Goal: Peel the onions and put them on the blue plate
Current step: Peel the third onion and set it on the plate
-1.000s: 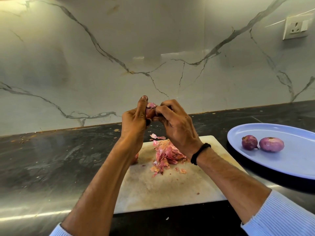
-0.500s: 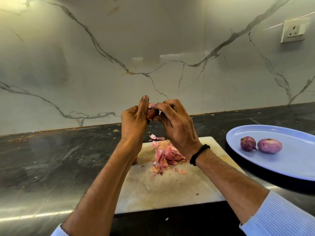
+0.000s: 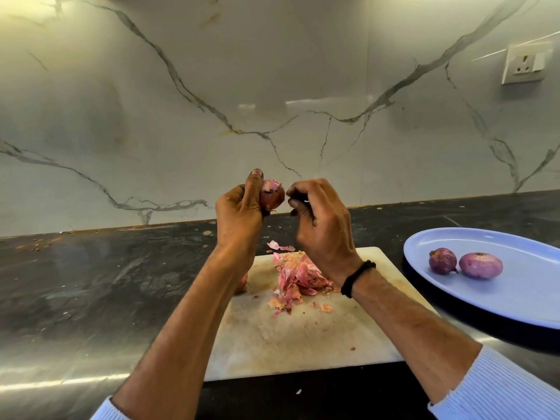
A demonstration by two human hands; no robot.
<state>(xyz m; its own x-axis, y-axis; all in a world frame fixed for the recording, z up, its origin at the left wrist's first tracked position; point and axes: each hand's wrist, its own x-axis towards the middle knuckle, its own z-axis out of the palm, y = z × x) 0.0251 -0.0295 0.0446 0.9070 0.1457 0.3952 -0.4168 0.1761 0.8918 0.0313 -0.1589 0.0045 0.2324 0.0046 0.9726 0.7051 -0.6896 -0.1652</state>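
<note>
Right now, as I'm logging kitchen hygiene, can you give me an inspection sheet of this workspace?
Surface: dark counter, stained white cutting board.
Job's things: partly peeled onion; rounder onion and flatter onion on blue plate.
Clutter: peel pile on board; reddish thing behind the left forearm, unclear.
Hands: left hand grips the partly peeled onion; right hand curled beside it, hold unclear.
Cables: nothing seen.
Surroundings: marble backsplash, wall socket.

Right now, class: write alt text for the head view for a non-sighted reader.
A left hand grips a partly peeled onion above a cutting board heaped with peels; the right hand curls beside it. Two peeled onions lie on a blue plate.
</note>
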